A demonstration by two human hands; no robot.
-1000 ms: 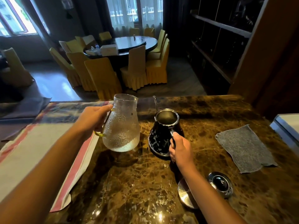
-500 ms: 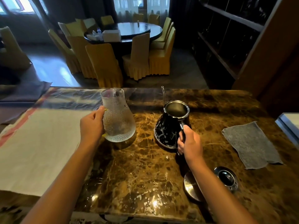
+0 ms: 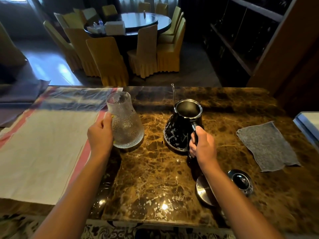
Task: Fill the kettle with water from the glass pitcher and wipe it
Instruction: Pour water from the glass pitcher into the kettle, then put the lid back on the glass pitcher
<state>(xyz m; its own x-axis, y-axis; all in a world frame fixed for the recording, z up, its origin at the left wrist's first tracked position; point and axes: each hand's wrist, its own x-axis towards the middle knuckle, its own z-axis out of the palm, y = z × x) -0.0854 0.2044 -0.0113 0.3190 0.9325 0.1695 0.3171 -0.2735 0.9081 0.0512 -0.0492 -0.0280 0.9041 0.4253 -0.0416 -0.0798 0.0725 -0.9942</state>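
The textured glass pitcher (image 3: 125, 121) stands upright on the brown marble counter (image 3: 155, 178), a little water in its base. My left hand (image 3: 100, 135) grips its handle on the left side. The black gooseneck kettle (image 3: 181, 128) stands to the right with its top uncovered and its thin spout pointing away. My right hand (image 3: 202, 145) is closed around the kettle's black handle. A grey cloth (image 3: 266, 145) lies flat on the counter at the right.
The kettle's round lid (image 3: 241, 182) lies near my right forearm, beside a shiny metal disc (image 3: 203, 190). A white cloth with red stripes (image 3: 43, 152) covers the counter's left part. Beyond the counter are yellow-covered chairs (image 3: 107, 61) and a round table.
The pitcher has come down from a lifted position and now rests on the counter. My head has tilted down. My right hand has stayed on the kettle handle.
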